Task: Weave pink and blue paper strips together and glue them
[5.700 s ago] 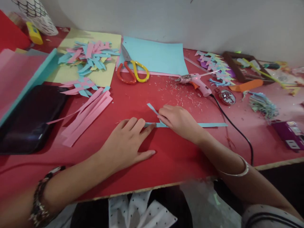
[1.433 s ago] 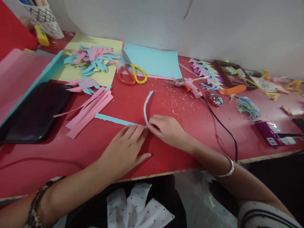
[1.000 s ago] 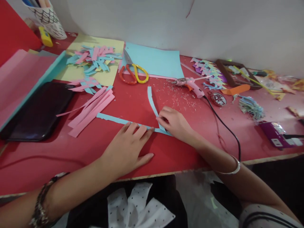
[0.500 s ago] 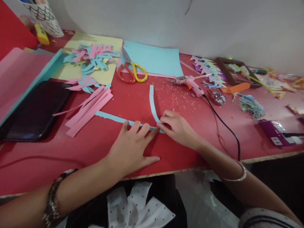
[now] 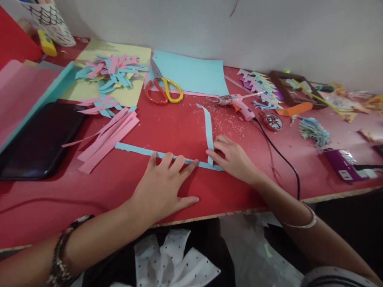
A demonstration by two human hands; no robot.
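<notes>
Plainly, left hand point(image 5: 167, 179) splays, right hand point(image 5: 235, 159) pinches a blue strip point(image 5: 208, 129), purple box point(image 5: 335, 161) bears illegible markings point(image 5: 347, 156).

Pink glue gun point(image 5: 243, 108); patterned cup point(image 5: 53, 23) (far left corner); thread bundle point(image 5: 313, 131) near purple box point(image 5: 337, 162); brown frame point(image 5: 280, 85)

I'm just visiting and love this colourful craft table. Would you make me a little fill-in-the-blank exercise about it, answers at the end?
1. The left hand touches a flat strip, and the right hand holds a curved strip; both strips are light ____.
2. The scissors have one red handle and one ____ handle.
3. The pink glue gun has a trigger coloured ____.
4. The pink strips lie nearer the ____ hand.

Missing words: blue; yellow; orange; left.
</notes>
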